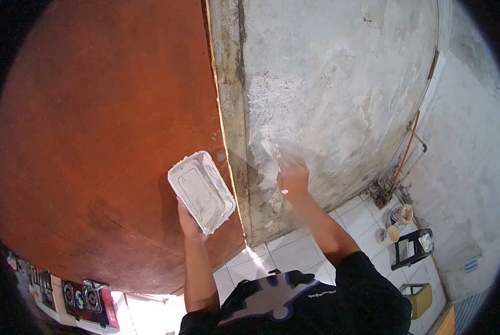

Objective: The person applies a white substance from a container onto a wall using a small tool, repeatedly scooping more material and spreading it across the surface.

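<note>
My left hand (189, 221) is wrapped round the lower left side of a rectangular white container (201, 191), whose inside is smeared with white paste. The container is in front of a reddish-brown panel (105, 123). My right hand (292, 177) is closed at the grey wall (328, 72), on a tool blurred by motion, with a whitish blade or edge (271, 148) against the wall. Thick white paste (271, 97) covers the wall above the tool. A white spot shows on my right hand.
On the tiled floor (294, 245) at the right are a pale bucket (388, 235), a black stool (411, 249) and a green container (419, 301). Pipes run along the wall corner. A stove (82, 298) is at the lower left.
</note>
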Demonstrator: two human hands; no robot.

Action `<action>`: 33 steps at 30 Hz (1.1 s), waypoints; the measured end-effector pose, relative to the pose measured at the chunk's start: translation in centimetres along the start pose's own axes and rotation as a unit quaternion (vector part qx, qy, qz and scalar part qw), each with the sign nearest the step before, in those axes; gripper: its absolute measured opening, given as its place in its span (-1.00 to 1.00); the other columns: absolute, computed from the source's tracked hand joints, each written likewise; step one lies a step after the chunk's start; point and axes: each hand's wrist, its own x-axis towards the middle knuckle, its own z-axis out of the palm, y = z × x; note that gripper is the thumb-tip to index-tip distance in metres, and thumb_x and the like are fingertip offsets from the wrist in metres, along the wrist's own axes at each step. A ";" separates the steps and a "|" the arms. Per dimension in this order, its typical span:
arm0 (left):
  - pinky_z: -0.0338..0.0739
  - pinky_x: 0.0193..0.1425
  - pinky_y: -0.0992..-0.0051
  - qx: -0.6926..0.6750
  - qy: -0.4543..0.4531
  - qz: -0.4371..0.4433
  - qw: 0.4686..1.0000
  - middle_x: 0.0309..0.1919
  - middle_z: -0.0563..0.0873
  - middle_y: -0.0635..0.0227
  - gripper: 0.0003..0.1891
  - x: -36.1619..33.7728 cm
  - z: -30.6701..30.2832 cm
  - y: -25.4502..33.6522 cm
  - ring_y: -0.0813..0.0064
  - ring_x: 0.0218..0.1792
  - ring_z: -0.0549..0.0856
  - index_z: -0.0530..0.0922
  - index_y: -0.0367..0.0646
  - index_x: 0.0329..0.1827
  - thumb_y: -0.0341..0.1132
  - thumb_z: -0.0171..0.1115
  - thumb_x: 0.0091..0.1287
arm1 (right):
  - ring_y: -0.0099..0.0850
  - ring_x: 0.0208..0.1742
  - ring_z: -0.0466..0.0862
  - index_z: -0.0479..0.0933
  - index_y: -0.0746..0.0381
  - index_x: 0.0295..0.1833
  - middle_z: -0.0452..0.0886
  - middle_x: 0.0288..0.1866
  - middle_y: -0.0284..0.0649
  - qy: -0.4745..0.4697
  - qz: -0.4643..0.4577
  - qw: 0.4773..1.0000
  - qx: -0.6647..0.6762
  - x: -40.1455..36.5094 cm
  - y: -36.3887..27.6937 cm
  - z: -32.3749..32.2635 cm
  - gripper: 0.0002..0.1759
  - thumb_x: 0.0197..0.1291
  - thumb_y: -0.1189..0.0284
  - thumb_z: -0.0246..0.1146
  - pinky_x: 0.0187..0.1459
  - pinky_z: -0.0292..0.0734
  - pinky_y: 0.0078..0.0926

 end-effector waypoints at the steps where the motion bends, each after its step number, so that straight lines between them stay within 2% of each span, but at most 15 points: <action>1: 0.35 0.29 0.20 -0.015 -0.009 -0.003 1.000 0.31 0.32 0.19 -0.35 0.1 -0.5 -0.2 0.20 0.26 0.39 0.13 -0.15 0.40 0.12 -0.18 0.41 | -0.27 0.13 0.54 0.57 0.17 -0.01 0.52 0.17 -0.25 -0.002 0.003 1.000 0.001 0.8 -0.2 -0.1 -0.59 -0.09 0.49 0.22 0.10 0.42 -0.25; 3: 0.35 0.30 0.19 -0.028 -0.016 -0.010 0.999 0.31 0.31 0.20 -0.35 0.0 -0.9 -0.5 0.19 0.26 0.39 0.13 -0.15 0.40 0.12 -0.18 0.41 | -0.26 0.13 0.53 0.56 0.18 0.01 0.52 0.17 -0.23 0.096 -0.017 0.995 0.012 2.0 -0.9 0.6 -0.56 -0.10 0.53 0.20 0.10 0.42 -0.27; 6: 0.34 0.30 0.19 -0.024 -0.013 -0.014 1.000 0.31 0.32 0.20 -0.36 -0.3 -0.2 -0.1 0.19 0.26 0.39 0.13 -0.14 0.40 0.12 -0.20 0.41 | -0.27 0.15 0.52 0.55 0.19 0.02 0.52 0.16 -0.24 0.054 -0.003 0.996 -0.067 1.0 -1.6 4.3 -0.56 -0.09 0.55 0.17 0.09 0.43 -0.29; 10: 0.35 0.30 0.20 -0.007 -0.001 -0.006 1.000 0.31 0.32 0.20 -0.36 0.1 -0.5 0.2 0.19 0.26 0.39 0.14 -0.14 0.39 0.13 -0.19 0.41 | -0.24 0.10 0.55 0.56 0.20 0.00 0.53 0.16 -0.27 0.049 -0.004 0.998 -0.047 -1.1 -1.5 4.9 -0.59 -0.08 0.52 0.18 0.04 0.48 -0.34; 13: 0.35 0.30 0.20 -0.007 -0.007 -0.004 1.000 0.30 0.32 0.19 -0.35 0.2 -1.5 -0.1 0.18 0.25 0.40 0.14 -0.14 0.39 0.13 -0.17 0.40 | -0.16 -0.08 0.63 0.55 0.26 -0.03 0.61 0.00 -0.12 0.011 0.019 1.000 -0.018 -1.7 0.4 3.9 -0.66 0.03 0.47 0.18 -0.11 0.53 -0.30; 15: 0.35 0.30 0.21 -0.016 -0.010 -0.003 1.000 0.30 0.33 0.19 -0.35 0.3 -1.7 -0.1 0.18 0.25 0.40 0.14 -0.14 0.39 0.13 -0.16 0.40 | -0.07 -0.29 0.65 0.52 0.35 -0.03 0.63 -0.23 0.05 0.034 0.187 0.982 -0.001 -0.8 1.7 3.5 -0.70 0.12 0.45 0.14 -0.24 0.52 -0.21; 16: 0.35 0.30 0.21 -0.025 -0.021 -0.008 0.999 0.30 0.33 0.19 -0.35 0.2 -1.6 -0.1 0.19 0.25 0.40 0.14 -0.15 0.39 0.13 -0.16 0.40 | -0.07 -0.29 0.65 0.52 0.35 -0.03 0.63 -0.23 0.05 0.033 0.185 0.982 -0.003 -0.1 1.7 3.3 -0.70 0.12 0.45 0.14 -0.24 0.52 -0.21; 18: 0.36 0.29 0.21 -0.035 -0.028 -0.015 0.999 0.29 0.34 0.18 -0.35 0.1 -1.7 0.0 0.19 0.24 0.41 0.14 -0.16 0.39 0.13 -0.15 0.40 | 0.00 -0.38 0.62 0.50 0.42 -0.06 0.59 -0.40 0.14 0.255 0.319 0.888 0.213 1.6 1.6 2.8 -0.71 0.17 0.46 0.10 -0.30 0.46 -0.11; 21: 0.35 0.29 0.22 -0.051 -0.018 -0.050 0.997 0.29 0.34 0.18 -0.34 0.1 -2.1 0.0 0.20 0.24 0.41 0.13 -0.16 0.39 0.13 -0.15 0.39 | 0.02 -0.37 0.60 0.51 0.42 -0.09 0.59 -0.38 0.12 0.175 0.367 0.906 0.117 3.4 2.5 2.7 -0.71 0.11 0.47 0.14 -0.32 0.45 -0.10; 22: 0.35 0.30 0.22 -0.045 -0.021 -0.046 0.998 0.29 0.34 0.18 -0.34 0.3 -2.6 -0.2 0.20 0.25 0.41 0.13 -0.16 0.39 0.13 -0.15 0.39 | 0.02 -0.37 0.60 0.51 0.42 -0.09 0.59 -0.38 0.12 0.175 0.368 0.906 0.115 3.2 2.2 3.4 -0.71 0.11 0.47 0.14 -0.32 0.45 -0.10; 24: 0.35 0.30 0.22 -0.040 -0.027 -0.045 0.998 0.29 0.33 0.18 -0.34 0.5 -2.7 -0.2 0.20 0.25 0.40 0.13 -0.16 0.39 0.12 -0.15 0.39 | 0.04 -0.36 0.60 0.52 0.38 -0.11 0.59 -0.36 0.13 0.028 0.211 0.973 -0.087 2.8 0.4 5.8 -0.71 0.05 0.46 0.18 -0.33 0.44 -0.10; 27: 0.33 0.31 0.21 -0.020 -0.038 -0.051 0.998 0.30 0.33 0.18 -0.34 0.2 -1.8 0.0 0.20 0.26 0.39 0.12 -0.16 0.40 0.12 -0.16 0.40 | 0.02 -0.35 0.60 0.53 0.35 -0.12 0.59 -0.33 0.12 0.063 0.141 0.987 -0.040 -0.8 -3.7 6.0 -0.70 0.00 0.46 0.19 -0.32 0.46 -0.14; 29: 0.31 0.32 0.21 -0.040 -0.031 -0.087 0.995 0.30 0.33 0.19 -0.34 -0.1 -1.6 0.1 0.21 0.27 0.38 0.12 -0.16 0.40 0.12 -0.18 0.40 | -0.01 -0.29 0.60 0.52 0.31 -0.01 0.58 -0.20 0.10 0.029 0.022 0.995 0.095 -2.6 -4.7 4.9 -0.69 0.10 0.49 0.12 -0.29 0.51 -0.23; 32: 0.29 0.34 0.23 -0.054 -0.057 -0.093 0.993 0.32 0.32 0.20 -0.35 0.6 -2.5 -0.2 0.22 0.29 0.37 0.13 -0.16 0.40 0.12 -0.19 0.41 | -0.01 -0.43 0.61 0.53 0.35 -0.13 0.61 -0.44 0.08 -0.013 0.087 0.988 0.126 -4.6 -1.5 5.2 -0.72 0.02 0.45 0.21 -0.36 0.48 -0.20; 33: 0.29 0.34 0.23 -0.054 -0.063 -0.099 0.992 0.32 0.32 0.20 -0.35 0.7 -2.6 -0.1 0.22 0.29 0.37 0.13 -0.16 0.40 0.12 -0.19 0.41 | -0.08 -0.47 0.61 0.53 0.38 -0.13 0.60 -0.49 0.07 0.022 0.133 0.987 0.083 -4.7 -0.5 5.2 -0.72 0.07 0.43 0.19 -0.37 0.46 -0.22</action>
